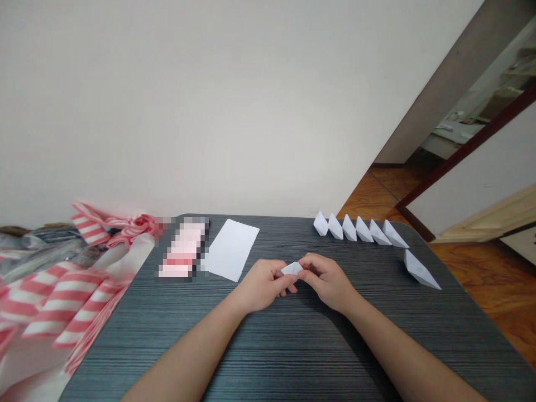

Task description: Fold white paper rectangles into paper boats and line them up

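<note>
Both hands sit close together near the middle of the dark grey wood-grain table (268, 357). My left hand (262, 285) and my right hand (326, 281) pinch a small piece of folded white paper (292, 269) between their fingers, and the fingers hide most of it. Beyond them, to the left, lies a flat white paper sheet (231, 249). A row of several folded white paper boats (360, 229) stands along the far edge at the right, and one more folded paper boat (421, 270) lies apart, nearer the right edge.
A pixelated pink-and-white object (183, 248) lies at the far left of the table. Red-and-white striped fabric or plastic (62, 301) hangs beside the left edge. A white wall (209, 100) rises behind the table, and a wooden floor (494, 279) shows on the right.
</note>
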The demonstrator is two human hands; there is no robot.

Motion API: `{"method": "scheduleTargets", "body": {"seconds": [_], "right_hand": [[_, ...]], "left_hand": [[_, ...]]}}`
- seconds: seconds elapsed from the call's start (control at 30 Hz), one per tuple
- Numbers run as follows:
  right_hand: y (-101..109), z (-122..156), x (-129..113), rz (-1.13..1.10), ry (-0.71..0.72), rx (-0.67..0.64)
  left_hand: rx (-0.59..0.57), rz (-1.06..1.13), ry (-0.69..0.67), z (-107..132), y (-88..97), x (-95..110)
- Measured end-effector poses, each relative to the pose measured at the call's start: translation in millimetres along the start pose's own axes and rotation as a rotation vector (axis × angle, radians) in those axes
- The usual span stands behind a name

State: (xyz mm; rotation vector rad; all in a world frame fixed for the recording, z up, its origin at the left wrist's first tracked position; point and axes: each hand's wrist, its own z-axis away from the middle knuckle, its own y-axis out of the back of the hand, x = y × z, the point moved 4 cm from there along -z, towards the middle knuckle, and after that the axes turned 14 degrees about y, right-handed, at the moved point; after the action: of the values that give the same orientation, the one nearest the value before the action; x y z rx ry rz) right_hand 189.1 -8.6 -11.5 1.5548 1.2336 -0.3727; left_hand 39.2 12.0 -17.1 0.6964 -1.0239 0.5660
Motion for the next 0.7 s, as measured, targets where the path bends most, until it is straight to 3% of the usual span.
{"method": "scheduleTargets", "body": {"seconds": [0.4, 0.7], "right_hand": [[1.2, 1.9, 2.2, 0.038, -0.019, -0.039], [-3.1, -1.8, -3.2, 0.032, 0.008, -0.059]], "left_hand": [[0.065, 0.116, 0.004, -1.2, 1.4, -0.4], [0.082, 0.054, -0.015, 0.5, 3.1, 1.7]]}}
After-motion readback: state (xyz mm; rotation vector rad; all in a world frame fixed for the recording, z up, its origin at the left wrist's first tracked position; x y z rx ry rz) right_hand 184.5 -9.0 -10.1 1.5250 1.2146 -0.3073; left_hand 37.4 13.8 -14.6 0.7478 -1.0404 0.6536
